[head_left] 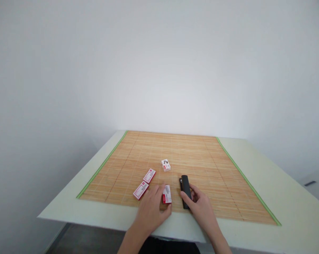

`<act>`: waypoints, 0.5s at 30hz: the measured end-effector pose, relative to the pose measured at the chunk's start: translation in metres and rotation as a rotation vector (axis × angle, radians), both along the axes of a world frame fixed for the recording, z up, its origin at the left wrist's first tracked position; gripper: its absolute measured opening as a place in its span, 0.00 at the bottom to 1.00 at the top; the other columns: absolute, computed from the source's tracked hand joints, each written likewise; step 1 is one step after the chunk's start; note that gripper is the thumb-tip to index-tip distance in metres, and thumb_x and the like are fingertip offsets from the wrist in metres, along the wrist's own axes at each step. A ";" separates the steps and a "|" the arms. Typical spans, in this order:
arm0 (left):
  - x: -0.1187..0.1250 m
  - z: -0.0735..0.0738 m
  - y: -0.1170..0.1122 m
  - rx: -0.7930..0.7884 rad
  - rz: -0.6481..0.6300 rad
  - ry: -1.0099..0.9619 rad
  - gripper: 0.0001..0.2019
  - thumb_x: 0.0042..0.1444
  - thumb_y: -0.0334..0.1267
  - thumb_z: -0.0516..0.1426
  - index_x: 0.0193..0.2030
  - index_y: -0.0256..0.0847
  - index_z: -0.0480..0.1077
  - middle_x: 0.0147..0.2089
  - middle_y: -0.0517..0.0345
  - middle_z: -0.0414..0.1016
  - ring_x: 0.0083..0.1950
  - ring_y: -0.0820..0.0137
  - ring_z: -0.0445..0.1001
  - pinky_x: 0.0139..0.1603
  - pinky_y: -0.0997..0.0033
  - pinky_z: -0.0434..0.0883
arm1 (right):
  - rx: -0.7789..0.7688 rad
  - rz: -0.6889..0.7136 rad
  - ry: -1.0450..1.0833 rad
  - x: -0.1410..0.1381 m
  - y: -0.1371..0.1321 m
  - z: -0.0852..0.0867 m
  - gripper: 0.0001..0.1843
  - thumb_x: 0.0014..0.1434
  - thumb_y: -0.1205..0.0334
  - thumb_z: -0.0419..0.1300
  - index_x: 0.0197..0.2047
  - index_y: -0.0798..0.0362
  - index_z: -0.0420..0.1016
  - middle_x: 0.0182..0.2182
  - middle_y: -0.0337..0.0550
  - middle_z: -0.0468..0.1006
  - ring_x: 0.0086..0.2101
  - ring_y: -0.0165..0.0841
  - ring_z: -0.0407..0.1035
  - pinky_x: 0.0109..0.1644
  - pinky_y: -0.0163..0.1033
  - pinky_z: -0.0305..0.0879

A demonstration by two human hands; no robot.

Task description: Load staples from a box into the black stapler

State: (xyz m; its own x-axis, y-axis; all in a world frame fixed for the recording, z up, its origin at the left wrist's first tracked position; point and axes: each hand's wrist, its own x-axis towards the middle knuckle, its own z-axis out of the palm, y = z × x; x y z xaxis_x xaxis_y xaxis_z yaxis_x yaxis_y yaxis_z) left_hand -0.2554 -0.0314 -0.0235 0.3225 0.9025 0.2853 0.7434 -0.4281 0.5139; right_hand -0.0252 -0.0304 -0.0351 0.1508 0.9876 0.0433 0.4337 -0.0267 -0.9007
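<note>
Right hand (202, 205): thumb on the left side, fingers on the right, grasping the black stapler (186, 187) near its middle, stapler on the near part of the mat (188, 148), long axis pointing far
Left hand (151, 207): fingers curled around the red-and-white box (167, 194), fingertips by its far left corner, thumb by the near right one; can't tell if they actually squeeze it. Box sits between the two hands, just left of the stapler, apart from it
Just left of the left hand, far box (149, 175) and near box (140, 190) lie flat on a slant, practically end to end, so that pair looks lined up. Box at the left hand not in that line
Small white box (166, 165) farther out on its own, no hand on it, not lined up with anything either
Bamboo mat with green left and right edges, on a pale table (260, 169), white wall (175, 70) at the far side
</note>
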 end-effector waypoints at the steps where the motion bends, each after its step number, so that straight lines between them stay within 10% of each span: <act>1: 0.000 0.002 0.000 0.009 0.003 0.016 0.38 0.57 0.45 0.62 0.74 0.47 0.56 0.61 0.47 0.72 0.60 0.52 0.72 0.62 0.50 0.69 | 0.000 -0.003 0.000 0.000 0.000 -0.001 0.33 0.59 0.40 0.63 0.58 0.55 0.78 0.24 0.34 0.67 0.26 0.33 0.63 0.31 0.38 0.58; 9: 0.011 0.011 0.011 0.118 0.117 0.142 0.31 0.64 0.45 0.56 0.73 0.47 0.60 0.75 0.47 0.58 0.76 0.47 0.53 0.73 0.38 0.52 | 0.008 -0.027 0.004 -0.001 0.000 -0.001 0.33 0.57 0.40 0.64 0.57 0.55 0.79 0.23 0.34 0.68 0.25 0.33 0.62 0.31 0.37 0.58; 15: -0.032 -0.007 0.030 0.128 0.195 0.232 0.34 0.65 0.38 0.51 0.78 0.45 0.51 0.79 0.50 0.50 0.79 0.52 0.48 0.76 0.42 0.48 | 0.010 -0.025 -0.014 0.000 -0.001 -0.002 0.32 0.58 0.41 0.64 0.57 0.54 0.79 0.24 0.35 0.69 0.26 0.33 0.63 0.32 0.38 0.59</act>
